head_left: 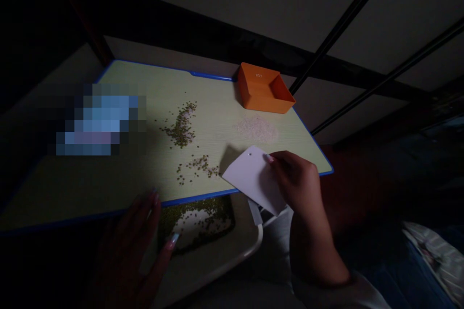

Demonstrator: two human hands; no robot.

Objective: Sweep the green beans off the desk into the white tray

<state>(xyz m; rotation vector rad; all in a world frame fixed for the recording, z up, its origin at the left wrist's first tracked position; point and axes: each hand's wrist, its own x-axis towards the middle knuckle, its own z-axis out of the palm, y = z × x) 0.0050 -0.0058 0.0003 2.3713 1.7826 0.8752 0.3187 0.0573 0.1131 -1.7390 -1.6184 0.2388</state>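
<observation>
In my right hand (299, 178) a white flat scraper (250, 181) with a small hole near one corner is pinched between thumb and fingers, tilted over the table's near edge. Small green-brown beans or seeds (181, 128) lie scattered on the pale table (145, 77), with a looser patch of seeds (199, 166) beside the scraper. Below the edge stands a white tub (232, 251) holding similar green seeds and a pale patch. My left hand (141, 246), dim in shadow, has its thumb apart from its fingers; fingertips are by the table edge and the thumb is over the tub.
An orange open box (266, 89) stands at the table's far right corner. Pale grains (256, 128) lie in a patch before it. Toward the left is a blurred-out bright rectangle (103, 123). A blue rim edges the table; a panelled wall rises behind.
</observation>
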